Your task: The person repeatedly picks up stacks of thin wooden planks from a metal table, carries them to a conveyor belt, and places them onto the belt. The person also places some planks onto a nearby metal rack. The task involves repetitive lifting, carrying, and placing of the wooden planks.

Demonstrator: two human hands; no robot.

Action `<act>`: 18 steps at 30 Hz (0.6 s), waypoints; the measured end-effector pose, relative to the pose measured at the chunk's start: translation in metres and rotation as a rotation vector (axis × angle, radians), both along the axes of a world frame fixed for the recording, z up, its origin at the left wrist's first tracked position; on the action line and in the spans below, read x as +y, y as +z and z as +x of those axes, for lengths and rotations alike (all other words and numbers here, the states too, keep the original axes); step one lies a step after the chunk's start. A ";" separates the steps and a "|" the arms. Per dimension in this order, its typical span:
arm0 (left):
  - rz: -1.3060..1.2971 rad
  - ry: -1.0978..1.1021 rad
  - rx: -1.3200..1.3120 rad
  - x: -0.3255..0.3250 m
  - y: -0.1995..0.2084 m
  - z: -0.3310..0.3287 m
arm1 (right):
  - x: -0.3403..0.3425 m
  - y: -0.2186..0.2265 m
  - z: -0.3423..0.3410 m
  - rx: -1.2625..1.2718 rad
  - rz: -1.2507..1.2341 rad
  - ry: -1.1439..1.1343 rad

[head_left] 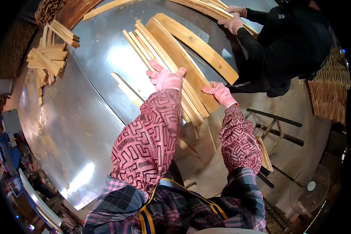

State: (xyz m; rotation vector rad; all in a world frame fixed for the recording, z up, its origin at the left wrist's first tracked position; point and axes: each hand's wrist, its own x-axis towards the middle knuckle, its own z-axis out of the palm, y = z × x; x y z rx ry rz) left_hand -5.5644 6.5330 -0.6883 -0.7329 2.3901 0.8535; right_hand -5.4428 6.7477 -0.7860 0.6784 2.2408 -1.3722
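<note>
My left hand [167, 79], in a pink-and-white knit glove, lies across a bundle of narrow wooden strips [192, 102]. Its fingers are spread and its thumb is apart from them. To the right of the strips is a wide, slightly curved wooden board [175, 48]. My right hand [222, 94], gloved alike, grips that board's right edge close to its near end; the fingers under it are hidden. A second curved board [201, 46] lies beyond, to the right. Two short strips [126, 89] sit left of my left forearm.
A shiny metal table [78, 128] carries the wood, with a seam across it. At its left lie stacked offcuts [48, 58]. A co-worker in black [288, 46] handles long strips [206, 8] at upper right. A metal frame [275, 126] and a fan [310, 187] stand at right.
</note>
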 end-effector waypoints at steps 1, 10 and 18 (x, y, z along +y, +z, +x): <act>0.000 0.006 -0.005 0.004 -0.001 -0.001 | 0.008 -0.002 0.005 0.021 0.072 -0.001; 0.627 0.246 0.099 -0.060 -0.030 -0.014 | -0.016 0.077 0.011 0.094 -0.479 -0.063; 1.617 0.501 0.392 -0.179 0.088 0.033 | -0.075 0.097 0.015 0.191 -0.669 -0.184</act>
